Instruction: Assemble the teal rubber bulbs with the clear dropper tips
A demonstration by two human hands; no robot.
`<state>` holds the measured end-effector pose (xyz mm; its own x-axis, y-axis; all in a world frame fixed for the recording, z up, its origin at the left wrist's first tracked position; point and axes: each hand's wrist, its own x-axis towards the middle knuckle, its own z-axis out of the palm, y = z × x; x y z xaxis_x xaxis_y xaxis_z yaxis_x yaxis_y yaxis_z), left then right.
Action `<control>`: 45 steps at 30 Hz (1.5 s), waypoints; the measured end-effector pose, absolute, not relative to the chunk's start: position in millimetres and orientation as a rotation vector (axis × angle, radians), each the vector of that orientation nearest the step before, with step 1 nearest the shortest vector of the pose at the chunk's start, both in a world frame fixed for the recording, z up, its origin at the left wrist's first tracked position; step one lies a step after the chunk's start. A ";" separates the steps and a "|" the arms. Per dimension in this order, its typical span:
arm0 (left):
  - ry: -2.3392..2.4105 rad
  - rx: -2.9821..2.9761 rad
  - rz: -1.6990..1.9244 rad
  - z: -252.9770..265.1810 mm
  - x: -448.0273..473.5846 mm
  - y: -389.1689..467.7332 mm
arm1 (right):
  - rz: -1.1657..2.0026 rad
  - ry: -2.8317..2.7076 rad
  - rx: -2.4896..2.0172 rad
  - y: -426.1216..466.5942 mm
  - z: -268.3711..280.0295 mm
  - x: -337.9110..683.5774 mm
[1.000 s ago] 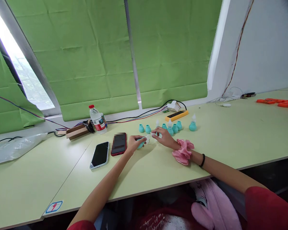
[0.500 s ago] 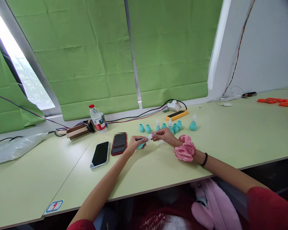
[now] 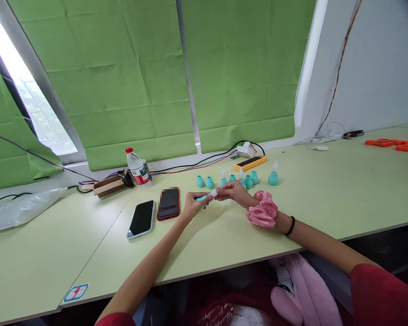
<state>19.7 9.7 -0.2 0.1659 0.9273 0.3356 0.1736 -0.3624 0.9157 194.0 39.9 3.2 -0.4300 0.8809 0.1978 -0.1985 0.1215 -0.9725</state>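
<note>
My left hand is closed around a turquoise rubber bulb, which is partly covered by the fingers. My right hand pinches a translucent nozzle tip against the bulb's mouth; fingers hide whether it is seated. Behind the hands stand several small turquoise bulbs, among them an open-necked one to the left. To the right, a bulb carries a pointed clear tip, like a nasal aspirator. Two more clear tips rise from bulbs just behind my right hand.
Left of my hands lie a white-edged phone and a red-cased phone. Farther back are a red-capped bottle, a cardboard box, a yellow power strip and cables. Orange tools lie far right.
The bulb in my left hand has turned slightly, and my right fingers have closed in nearer to the left hand around the tip. The bulbs on the table have stayed put.
</note>
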 end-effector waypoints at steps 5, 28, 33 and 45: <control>1.217 1.862 1.348 -6.8 23.4 9.7 | 1.608 -1.417 -0.751 40.8 -2.1 194.7; 1.441 2.060 1.488 -3.9 2.5 23.8 | -0.058 -1.506 -1.174 49.6 34.2 232.8; 1.764 2.508 1.107 -9.9 -1.1 27.9 | -0.478 -1.410 -1.588 59.1 44.2 255.3; 1.732 2.649 0.493 -33.1 7.4 22.9 | -0.361 -1.466 -1.954 81.1 39.8 286.9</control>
<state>7.4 22.9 -33.1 0.3687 0.8839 0.2878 0.9029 -0.4142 0.1153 286.9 81.1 39.8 0.3334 0.7463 0.5761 0.9285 -0.1539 -0.3379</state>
